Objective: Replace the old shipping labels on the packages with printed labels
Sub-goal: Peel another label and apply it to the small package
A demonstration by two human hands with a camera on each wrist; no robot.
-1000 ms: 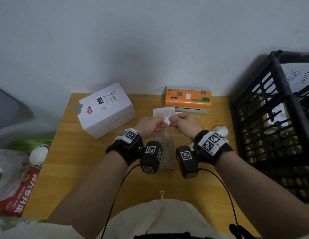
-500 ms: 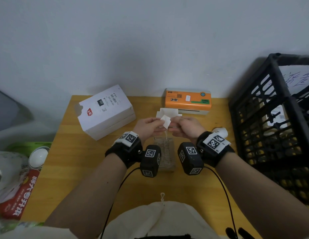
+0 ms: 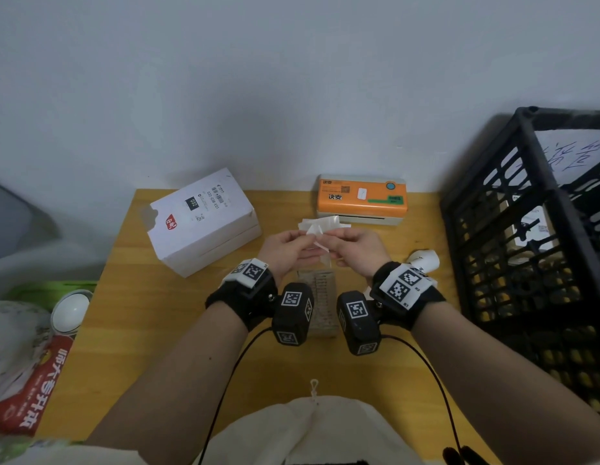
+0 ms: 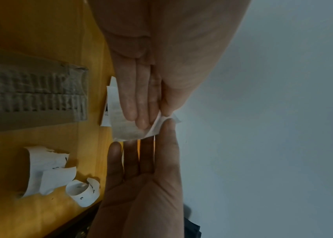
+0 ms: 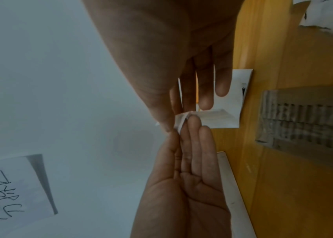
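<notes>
While both hands were raised over the wooden table, the left hand and right hand each pinched the printed label between thumb and forefinger, other fingers fairly straight. Label sat between the hands, above the table, near the front of the orange label printer; one thin layer hung curled away from the other at the pinched corner. Left wrist view showed the same sheet with the left hand above it and the right hand below. Right wrist view showed a folded corner of it at the fingertips. Brown padded package lay flat on the table below the hands, its top ribbed and bare. White box with a label on its top stood to the left. Curled torn label scraps lay on the table to the right, near a black plastic crate.
</notes>
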